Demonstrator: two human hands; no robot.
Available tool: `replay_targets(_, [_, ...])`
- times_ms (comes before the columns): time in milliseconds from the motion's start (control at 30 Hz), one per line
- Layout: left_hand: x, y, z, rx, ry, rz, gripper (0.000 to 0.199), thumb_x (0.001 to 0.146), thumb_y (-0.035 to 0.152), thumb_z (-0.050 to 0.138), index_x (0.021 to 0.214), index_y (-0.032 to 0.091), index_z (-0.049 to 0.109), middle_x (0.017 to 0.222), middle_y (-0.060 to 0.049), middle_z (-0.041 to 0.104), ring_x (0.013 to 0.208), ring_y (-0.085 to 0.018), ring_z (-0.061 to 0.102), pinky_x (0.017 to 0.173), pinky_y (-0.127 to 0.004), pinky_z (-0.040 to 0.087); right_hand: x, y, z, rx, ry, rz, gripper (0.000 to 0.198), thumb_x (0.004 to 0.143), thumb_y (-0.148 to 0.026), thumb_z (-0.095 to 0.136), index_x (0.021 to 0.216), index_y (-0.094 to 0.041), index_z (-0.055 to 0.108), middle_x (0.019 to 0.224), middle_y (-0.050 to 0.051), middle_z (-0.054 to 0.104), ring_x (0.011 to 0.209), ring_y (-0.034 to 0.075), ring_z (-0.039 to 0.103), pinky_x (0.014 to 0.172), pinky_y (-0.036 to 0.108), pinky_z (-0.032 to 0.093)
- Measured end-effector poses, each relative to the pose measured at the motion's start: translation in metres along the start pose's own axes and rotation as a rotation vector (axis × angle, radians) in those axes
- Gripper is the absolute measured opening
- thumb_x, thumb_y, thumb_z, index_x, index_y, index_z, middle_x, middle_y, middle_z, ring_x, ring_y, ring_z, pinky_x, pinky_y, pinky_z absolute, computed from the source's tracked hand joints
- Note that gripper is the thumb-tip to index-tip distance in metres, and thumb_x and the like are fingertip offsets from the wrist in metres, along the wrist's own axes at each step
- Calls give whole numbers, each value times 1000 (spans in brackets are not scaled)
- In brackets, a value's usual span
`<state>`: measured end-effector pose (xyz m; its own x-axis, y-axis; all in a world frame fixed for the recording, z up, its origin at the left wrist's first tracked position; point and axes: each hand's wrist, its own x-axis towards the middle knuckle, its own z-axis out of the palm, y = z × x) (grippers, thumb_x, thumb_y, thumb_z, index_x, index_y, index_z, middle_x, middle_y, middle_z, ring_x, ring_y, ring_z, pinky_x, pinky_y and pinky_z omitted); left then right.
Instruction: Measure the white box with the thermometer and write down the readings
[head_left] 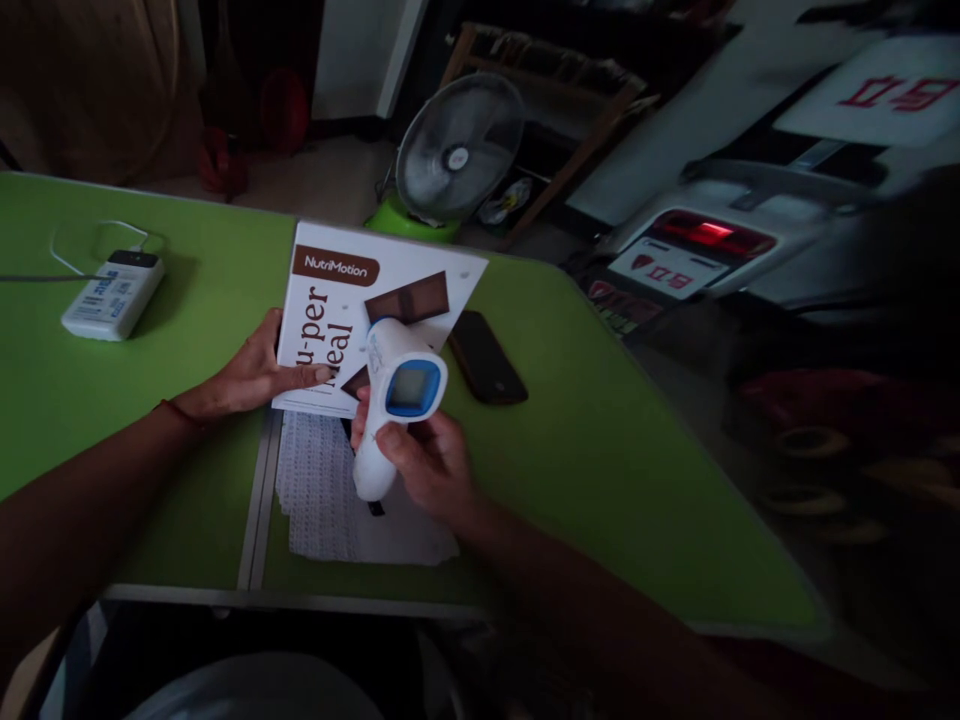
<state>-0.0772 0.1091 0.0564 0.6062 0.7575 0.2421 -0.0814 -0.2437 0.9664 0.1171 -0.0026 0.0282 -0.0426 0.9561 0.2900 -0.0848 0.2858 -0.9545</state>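
My left hand (259, 365) grips the lower left edge of a white box (412, 250) with brown "NutriMotion" lettering, its thumb lying across the front face. In my right hand (427, 455) is a white and blue infrared thermometer (382, 400), held by its handle. Its small grey screen faces me, and its head is in front of the box, hiding part of the printed picture. Whether the two touch I cannot tell. Under the box and my right hand lies a printed sheet of paper (319, 500). A dark phone (487, 360) rests just right of the box.
A folding green table (600, 460) has a metal seam running between its halves. On its left half sits a white power bank (116, 295) with cables. Beyond the far edge stand a fan (459, 150) and, at right, a scooter (697, 240) with a lit red tail light.
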Motion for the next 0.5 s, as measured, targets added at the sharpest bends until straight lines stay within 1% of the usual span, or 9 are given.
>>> replay_targets(233, [0, -4, -2, -27, -16, 2, 60, 71, 37, 88, 116, 17, 54, 108, -11, 72, 95, -26, 71, 78, -39, 63, 1, -1, -1, -27, -18, 5, 30, 85, -47, 76, 98, -23, 64, 84, 2, 67, 72, 16, 62, 67, 35, 57])
replay_targets(400, [-1, -5, -3, -13, 1, -6, 62, 71, 37, 88, 118, 16, 54, 109, -12, 71, 98, -27, 70, 80, -40, 63, 1, 0, 0, 8, -37, 23, 32, 85, -50, 75, 91, -22, 62, 82, 2, 67, 69, 16, 64, 66, 35, 58])
replay_targets(500, [0, -6, -3, -24, 6, -2, 62, 70, 36, 89, 118, 17, 53, 108, -11, 71, 99, -27, 70, 79, -39, 63, 1, 1, -1, 12, -26, 26, 32, 85, -50, 76, 92, -22, 63, 82, 2, 68, 70, 16, 65, 68, 36, 59])
